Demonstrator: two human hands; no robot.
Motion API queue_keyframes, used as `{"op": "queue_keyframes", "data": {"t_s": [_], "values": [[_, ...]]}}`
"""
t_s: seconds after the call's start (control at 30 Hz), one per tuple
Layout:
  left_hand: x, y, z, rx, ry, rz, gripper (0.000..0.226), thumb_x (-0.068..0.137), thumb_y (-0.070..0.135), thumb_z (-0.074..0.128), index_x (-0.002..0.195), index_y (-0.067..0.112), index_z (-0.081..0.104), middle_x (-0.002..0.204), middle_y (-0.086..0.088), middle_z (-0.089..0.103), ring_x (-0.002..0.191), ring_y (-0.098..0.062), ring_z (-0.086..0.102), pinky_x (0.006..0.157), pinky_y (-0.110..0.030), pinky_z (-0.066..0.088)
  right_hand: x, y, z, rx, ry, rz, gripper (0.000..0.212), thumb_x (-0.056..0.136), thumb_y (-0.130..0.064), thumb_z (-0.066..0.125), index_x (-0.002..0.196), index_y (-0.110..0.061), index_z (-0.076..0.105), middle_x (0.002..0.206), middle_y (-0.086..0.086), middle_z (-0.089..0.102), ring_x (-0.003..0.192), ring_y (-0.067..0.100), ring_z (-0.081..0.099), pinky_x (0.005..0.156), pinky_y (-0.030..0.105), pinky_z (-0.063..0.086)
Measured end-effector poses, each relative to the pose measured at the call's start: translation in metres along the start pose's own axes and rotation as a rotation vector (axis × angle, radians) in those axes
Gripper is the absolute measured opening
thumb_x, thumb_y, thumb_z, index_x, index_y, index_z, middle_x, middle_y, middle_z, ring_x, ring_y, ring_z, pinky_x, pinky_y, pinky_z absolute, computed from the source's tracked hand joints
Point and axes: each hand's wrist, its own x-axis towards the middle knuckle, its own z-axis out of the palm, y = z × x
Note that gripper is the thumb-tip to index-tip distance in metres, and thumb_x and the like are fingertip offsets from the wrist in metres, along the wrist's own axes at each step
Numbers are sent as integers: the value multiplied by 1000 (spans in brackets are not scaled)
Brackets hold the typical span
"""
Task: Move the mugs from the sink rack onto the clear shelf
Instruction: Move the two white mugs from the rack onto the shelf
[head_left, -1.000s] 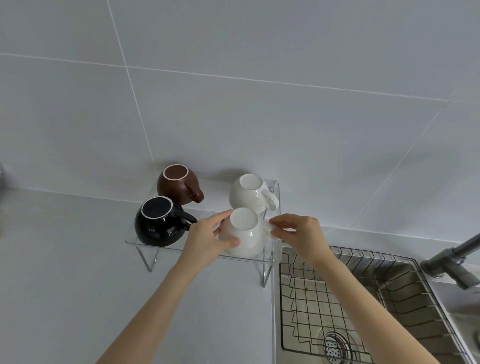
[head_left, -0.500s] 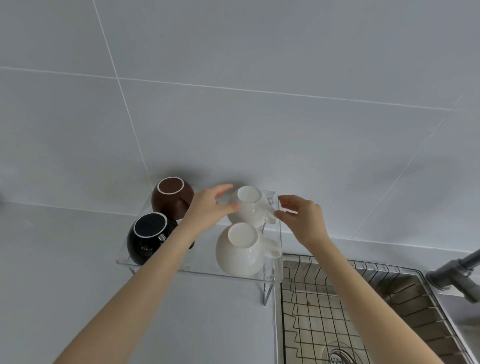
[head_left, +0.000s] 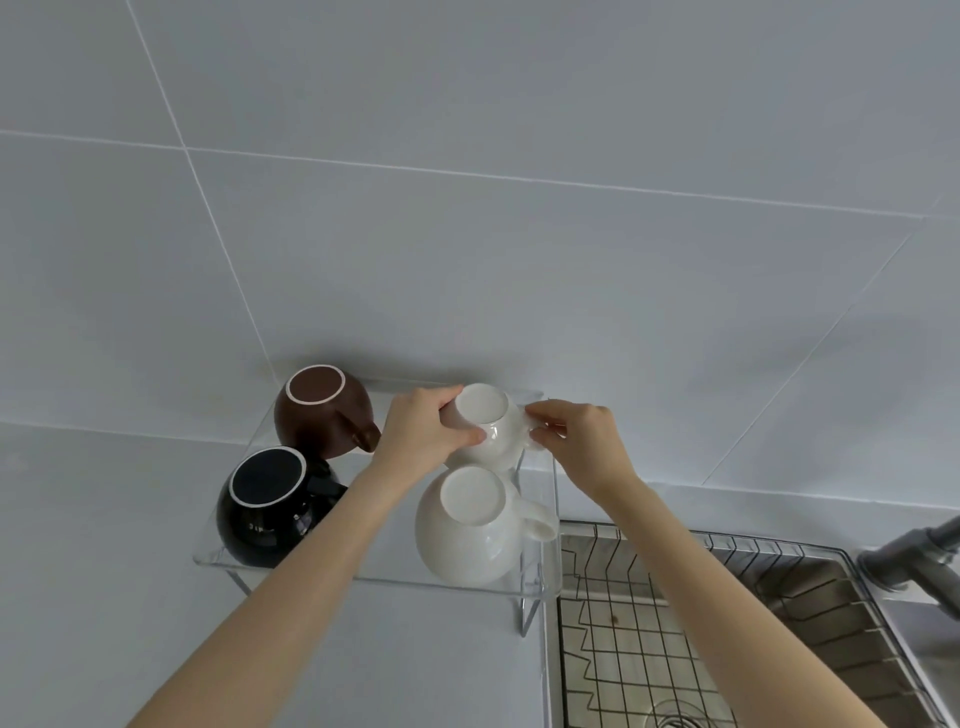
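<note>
Several mugs stand upside down on the clear shelf against the tiled wall. A brown mug is at the back left and a black mug in front of it. A white mug sits at the front right. My left hand grips the body of the rear white mug from its left side. My right hand pinches that mug's handle on the right. The wire sink rack to the right holds no mugs that I can see.
The steel sink lies under the rack, with a drain at the bottom edge of view. A grey faucet juts in from the right. The grey counter runs left of the shelf.
Both hands let go of the front white mug and moved back to the rear white mug, closing on its body and handle. The view has drawn nearer to the shelf.
</note>
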Motion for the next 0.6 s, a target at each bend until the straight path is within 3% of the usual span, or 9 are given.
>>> {"op": "queue_keyframes", "data": {"t_s": [0.17, 0.27, 0.43, 0.6], "values": [[-4, -3, 2, 14, 67, 4, 44, 63, 18, 78, 106, 17, 68, 95, -7, 75, 92, -24, 67, 86, -40, 52, 5, 2, -4, 58, -4, 46, 21, 79, -1, 62, 98, -5, 70, 95, 25, 72, 96, 39, 62, 86, 44, 49], [-5, -2, 5, -42, 101, 0, 46, 63, 15, 79, 108, 16, 68, 98, -9, 75, 93, -23, 66, 89, -43, 52, 6, 2, -5, 82, -3, 52, 22, 79, -1, 63, 100, -5, 70, 95, 23, 73, 96, 37, 64, 88, 44, 49], [-8, -3, 6, -112, 141, -15, 51, 63, 14, 80, 112, 14, 66, 96, -12, 73, 86, -13, 55, 93, -43, 51, 4, 2, -2, 107, 16, 57, 18, 79, 0, 61, 94, -2, 69, 94, 33, 67, 97, 46, 58, 86, 53, 49], [-7, -4, 7, -117, 151, -12, 50, 63, 17, 81, 111, 16, 66, 102, -10, 74, 89, -13, 59, 92, -42, 51, 4, 2, -2, 119, 18, 72, 23, 81, 0, 60, 101, -3, 68, 96, 21, 73, 95, 35, 65, 89, 40, 49]]}}
